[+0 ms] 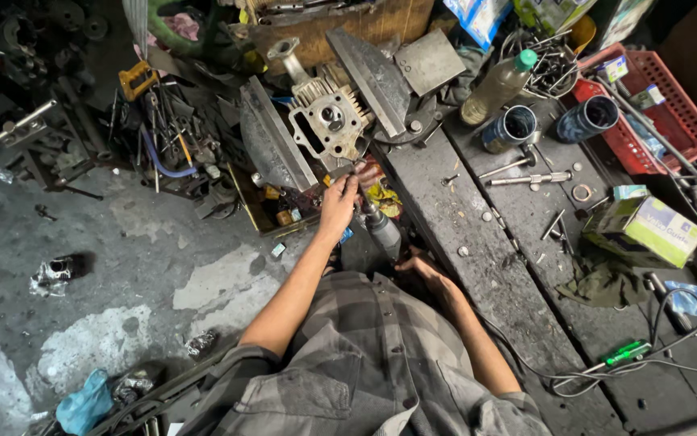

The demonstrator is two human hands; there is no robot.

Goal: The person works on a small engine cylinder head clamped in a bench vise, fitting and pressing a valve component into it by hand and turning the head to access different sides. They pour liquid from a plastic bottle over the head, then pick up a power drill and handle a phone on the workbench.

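Observation:
My left hand (339, 206) is wrapped around the front end of a grey hand-held power tool (382, 232). The tool's tip points up at a finned metal cylinder head (328, 121) that lies between two tilted steel plates (272, 141). My right hand (422, 270) sits lower, at the tool's rear end, with its fingers curled in shadow. Both forearms reach out from my checked shirt at the bottom of the view. Where the tip meets the cylinder head is partly hidden by my left fingers.
A dark, grimy workbench (485, 258) runs to the right with bolts, a plastic bottle (498, 85), two dark cylinders (511, 127), a red basket (663, 121), a green-and-white box (647, 230) and a green screwdriver (627, 353) with cables. Loose tools (163, 129) litter the stained floor on the left.

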